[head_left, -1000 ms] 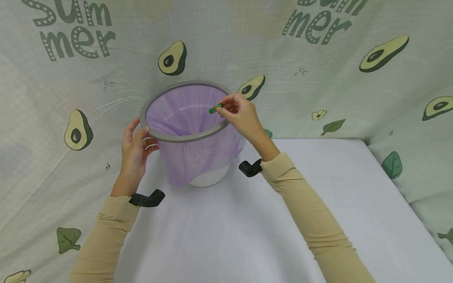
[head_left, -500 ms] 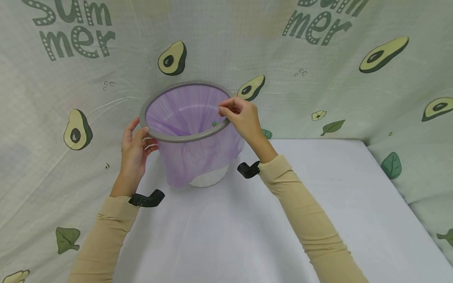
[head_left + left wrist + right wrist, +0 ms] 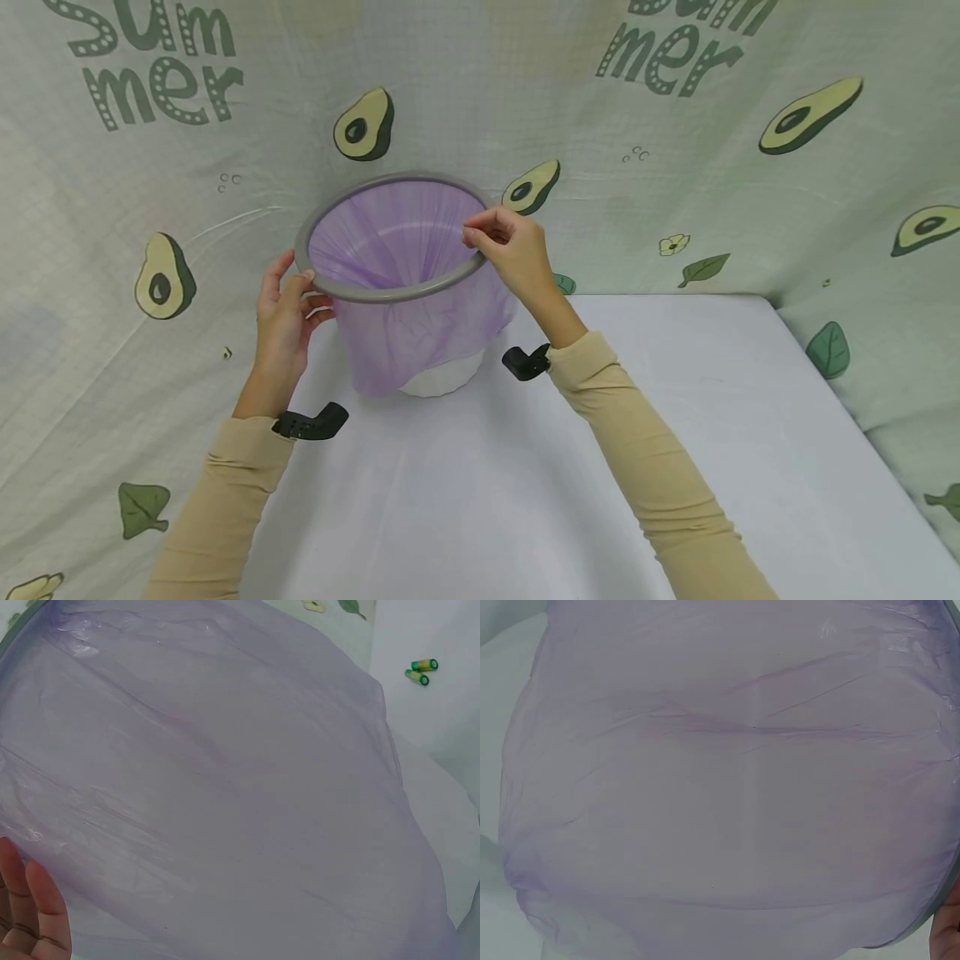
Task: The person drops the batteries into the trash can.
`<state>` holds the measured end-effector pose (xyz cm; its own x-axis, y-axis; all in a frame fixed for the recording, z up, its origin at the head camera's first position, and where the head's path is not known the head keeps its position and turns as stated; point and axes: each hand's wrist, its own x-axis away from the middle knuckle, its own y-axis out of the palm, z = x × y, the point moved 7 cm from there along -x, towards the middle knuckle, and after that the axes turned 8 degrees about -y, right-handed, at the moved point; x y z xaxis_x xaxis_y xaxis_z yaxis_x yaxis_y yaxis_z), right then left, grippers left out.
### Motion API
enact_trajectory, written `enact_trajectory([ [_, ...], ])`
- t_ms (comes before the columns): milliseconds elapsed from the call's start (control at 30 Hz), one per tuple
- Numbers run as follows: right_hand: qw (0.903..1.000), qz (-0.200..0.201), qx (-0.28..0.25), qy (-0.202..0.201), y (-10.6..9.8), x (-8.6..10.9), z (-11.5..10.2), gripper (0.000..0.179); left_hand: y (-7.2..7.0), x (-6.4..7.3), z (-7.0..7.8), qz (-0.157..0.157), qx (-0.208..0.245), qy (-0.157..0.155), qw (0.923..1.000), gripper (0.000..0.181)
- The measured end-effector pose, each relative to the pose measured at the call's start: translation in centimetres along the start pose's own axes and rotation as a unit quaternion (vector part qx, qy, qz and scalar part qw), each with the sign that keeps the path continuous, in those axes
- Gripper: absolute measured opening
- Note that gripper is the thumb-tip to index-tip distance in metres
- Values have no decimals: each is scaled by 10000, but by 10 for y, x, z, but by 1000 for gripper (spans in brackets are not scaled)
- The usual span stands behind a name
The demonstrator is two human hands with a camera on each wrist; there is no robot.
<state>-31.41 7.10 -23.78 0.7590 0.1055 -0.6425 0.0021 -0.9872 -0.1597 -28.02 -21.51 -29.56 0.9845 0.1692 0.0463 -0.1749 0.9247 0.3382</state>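
Note:
A trash bin, white at its base (image 3: pixel 442 379), is lined with a purple bag (image 3: pixel 427 333) held by a grey rim (image 3: pixel 390 295). At its left side my left hand (image 3: pixel 281 321) holds the rim, thumb on top and the other fingers outside and below. My right hand (image 3: pixel 516 250) hovers over the right part of the rim, thumb and forefinger slightly apart with nothing between them. In the left wrist view two green-and-gold batteries (image 3: pixel 424 665) lie on the white table beyond the bag. The bin's bottom inside is hidden by the rim and bag folds.
The white table (image 3: pixel 660 400) extends to the right and toward me. A curtain (image 3: pixel 675 183) printed with avocados and leaves stands behind the bin and along the left and right sides. Black wrist cameras (image 3: pixel 311 422) sit on both sleeves.
The right hand has let go of a green battery, which fell into the lined bin and is out of sight now. Its fingers have parted slightly; the left hand has stayed on the rim.

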Motion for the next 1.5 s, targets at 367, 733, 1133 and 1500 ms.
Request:
enact_trajectory([
  [367,9827,-177,-1799,398,-18,6,3,13,0,-1,-1,-8,117,-52,9999,54],
  [733,9851,1313,-1082,241,-71,37,45,9,0,-3,-1,-81,177,-24,9998,54],
  [1133,9755,1317,482,1694,-103,90,101,26,-2,-4,-3,-83,179,-33,9998,54],
  [1500,9531,1202,1124,2539,-121,125,172,32,-1,-5,-1,-112,187,1,9998,53],
])
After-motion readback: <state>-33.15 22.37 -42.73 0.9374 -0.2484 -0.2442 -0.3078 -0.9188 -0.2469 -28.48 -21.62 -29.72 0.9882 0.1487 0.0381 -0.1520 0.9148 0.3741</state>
